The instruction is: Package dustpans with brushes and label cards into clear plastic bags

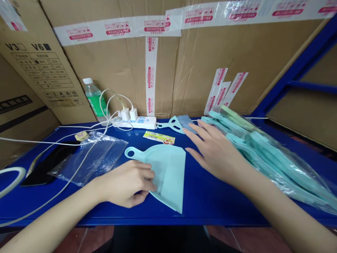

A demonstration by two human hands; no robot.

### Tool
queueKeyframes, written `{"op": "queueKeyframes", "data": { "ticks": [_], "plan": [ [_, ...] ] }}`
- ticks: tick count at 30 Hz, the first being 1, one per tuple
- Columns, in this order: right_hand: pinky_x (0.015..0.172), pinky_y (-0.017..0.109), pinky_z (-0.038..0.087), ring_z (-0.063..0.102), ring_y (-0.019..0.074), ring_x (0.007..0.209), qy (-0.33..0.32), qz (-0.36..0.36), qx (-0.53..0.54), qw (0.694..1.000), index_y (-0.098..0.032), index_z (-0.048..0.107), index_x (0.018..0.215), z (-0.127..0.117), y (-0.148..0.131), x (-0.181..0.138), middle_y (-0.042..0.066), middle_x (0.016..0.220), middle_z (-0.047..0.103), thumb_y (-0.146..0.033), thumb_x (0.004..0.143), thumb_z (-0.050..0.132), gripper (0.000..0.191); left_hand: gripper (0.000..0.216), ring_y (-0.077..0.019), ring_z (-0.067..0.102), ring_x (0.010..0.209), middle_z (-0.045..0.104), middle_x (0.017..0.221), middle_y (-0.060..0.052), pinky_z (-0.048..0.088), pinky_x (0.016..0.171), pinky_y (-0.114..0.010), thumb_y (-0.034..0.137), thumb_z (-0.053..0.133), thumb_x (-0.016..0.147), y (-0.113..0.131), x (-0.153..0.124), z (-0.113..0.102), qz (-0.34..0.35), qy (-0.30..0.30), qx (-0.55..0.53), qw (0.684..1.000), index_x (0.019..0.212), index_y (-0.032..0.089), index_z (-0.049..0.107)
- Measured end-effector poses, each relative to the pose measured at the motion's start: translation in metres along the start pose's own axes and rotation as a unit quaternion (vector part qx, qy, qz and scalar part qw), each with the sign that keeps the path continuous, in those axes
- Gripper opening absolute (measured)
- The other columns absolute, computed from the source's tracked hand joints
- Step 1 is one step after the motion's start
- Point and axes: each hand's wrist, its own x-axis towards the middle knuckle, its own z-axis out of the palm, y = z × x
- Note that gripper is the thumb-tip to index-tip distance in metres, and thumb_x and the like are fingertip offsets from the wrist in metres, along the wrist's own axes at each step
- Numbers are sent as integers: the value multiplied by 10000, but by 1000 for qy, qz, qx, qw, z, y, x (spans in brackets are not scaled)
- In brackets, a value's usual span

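A pale turquoise dustpan lies on the blue table, its holed handle toward the upper left. My left hand grips the dustpan's near-left edge, fingers curled over the rim. Over the table to the right, my right hand is spread with nothing in it. Its fingertips are close to the bristles of a small hand brush, which lies at the back; whether they touch cannot be told. A yellow printed label card lies between brush and dustpan.
Wrapped turquoise dustpans are piled on the right. A clear plastic bag and a black phone lie left, crossed by white cables. Behind stand a power strip, a green-labelled bottle and a cardboard wall.
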Motion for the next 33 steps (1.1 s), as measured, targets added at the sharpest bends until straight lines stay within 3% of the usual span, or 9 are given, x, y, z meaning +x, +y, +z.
{"op": "queueKeyframes", "data": {
  "ticks": [4,7,11,14,17,20,22,27,33],
  "plan": [
    [1006,452,478,556,308,1256,-148,50,-25,987,-118,565,1346,3,-13,44,178,1401,577,-164,961,422,413,150,-178,509,648,589,671,-7,384,550,-311,108,573,800,-1,0,-2,-7,-14,-30,999,836,193,691],
    [844,358,551,654,259,1099,-189,73,-26,979,-154,630,1242,7,-15,68,161,1258,664,-133,965,443,335,156,-178,524,667,607,704,-14,394,565,-309,127,557,862,-1,1,2,-9,-12,-29,999,878,183,701],
    [840,405,559,658,224,1018,-225,123,-52,965,-162,628,1192,27,-14,82,111,1198,658,-271,952,593,266,208,-178,557,716,658,805,-34,422,608,-300,201,493,967,1,3,10,-7,13,-19,1000,952,168,698],
    [860,445,553,637,227,1040,-232,146,-68,959,-182,602,1229,41,-14,84,96,1250,621,-358,935,624,343,286,-179,576,735,681,838,-36,446,654,-293,326,454,1011,1,3,9,-23,56,-16,998,989,182,701],
    [873,452,545,630,240,1061,-227,158,-76,958,-178,599,1237,48,-13,84,109,1263,616,-348,932,628,350,325,-189,591,752,682,851,-49,468,704,-307,310,410,1021,-5,-1,-1,-94,90,35,991,1002,177,706],
    [876,454,543,629,242,1063,-225,170,-78,956,-171,601,1234,50,-10,84,112,1260,617,-348,929,632,353,294,-229,609,831,684,908,-84,487,764,-349,322,464,993,-19,-8,-16,-206,51,104,972,1026,155,704],
    [874,452,544,631,239,1058,-226,181,-74,954,-170,599,1236,51,-8,85,109,1257,618,-351,931,629,356,300,-244,624,886,693,957,-87,493,800,-356,395,544,955,-29,-14,-24,-252,-8,80,964,1076,159,686],
    [860,443,553,640,226,1034,-227,211,-59,949,-174,598,1234,48,-9,82,97,1243,623,-357,937,620,350,558,-241,639,989,692,1089,-50,494,822,-332,346,703,843,-44,-25,-30,-284,-88,-65,953,1348,236,494],
    [772,346,529,677,246,1003,-209,200,-32,957,-99,632,1157,28,-20,74,181,1144,682,-257,994,500,263,572,-259,585,1145,681,1118,-49,459,962,-388,254,677,849,-38,-19,-17,-277,-39,-112,953,1369,246,438]
  ]
}}
